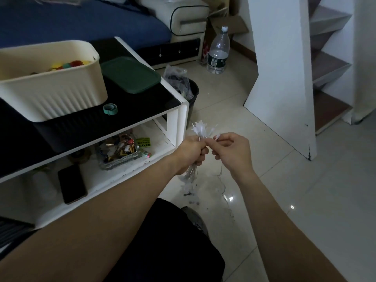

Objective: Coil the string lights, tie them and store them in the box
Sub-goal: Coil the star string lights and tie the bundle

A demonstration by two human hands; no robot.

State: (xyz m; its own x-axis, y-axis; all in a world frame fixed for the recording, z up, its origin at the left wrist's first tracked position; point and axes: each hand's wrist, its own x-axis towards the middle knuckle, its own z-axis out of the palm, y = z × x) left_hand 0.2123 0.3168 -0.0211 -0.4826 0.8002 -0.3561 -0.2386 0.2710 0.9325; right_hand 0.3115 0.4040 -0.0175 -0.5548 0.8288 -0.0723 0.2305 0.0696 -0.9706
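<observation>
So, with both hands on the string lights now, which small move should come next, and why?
Probably the right hand should fold its pinched bulb into the bundle in the left hand's grip. Loose wire hangs from it to the floor, so coiling seems unfinished, and the green tie lies untouched on the table.

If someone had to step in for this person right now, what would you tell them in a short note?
Left hand: fist round the gathered bundle of white string lights; loops hang below the grip.
Right hand: pinches the next bulb beside the bundle; thin loose wire trails to the tiled floor.
Cream ribbed plastic box sits open on the black-topped table, green lid beside it, teal strap roll in front.
Done: most of the coiling. Left: gather the tail, tie, store.
</observation>
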